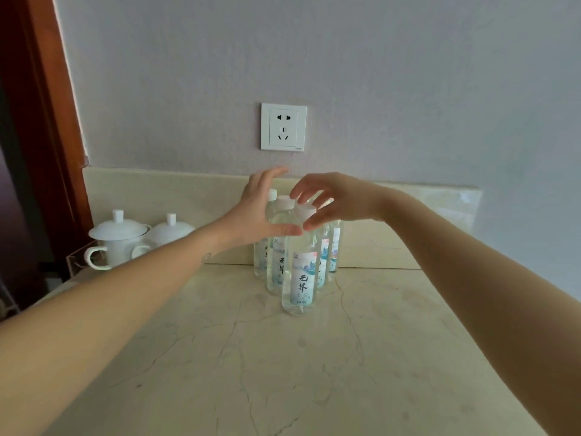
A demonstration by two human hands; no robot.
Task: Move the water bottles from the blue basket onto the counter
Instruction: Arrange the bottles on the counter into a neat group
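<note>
Several clear water bottles with white caps and pale printed labels stand upright in a tight cluster on the beige marble counter [220,357], near the backsplash. The front bottle [300,278] is nearest me. My left hand [261,212] is spread at the cluster's left side at shoulder height, fingers straight, thumb by the front bottle's neck. My right hand [330,199] hovers over the caps from the right, fingers loosely spread, gripping nothing. The blue basket is not in view.
Two white lidded cups [118,239] stand at the counter's back left. A wall socket [283,126] sits above the backsplash [157,196]. A brown door frame [47,121] runs along the left. The counter's left edge drops off near the cups.
</note>
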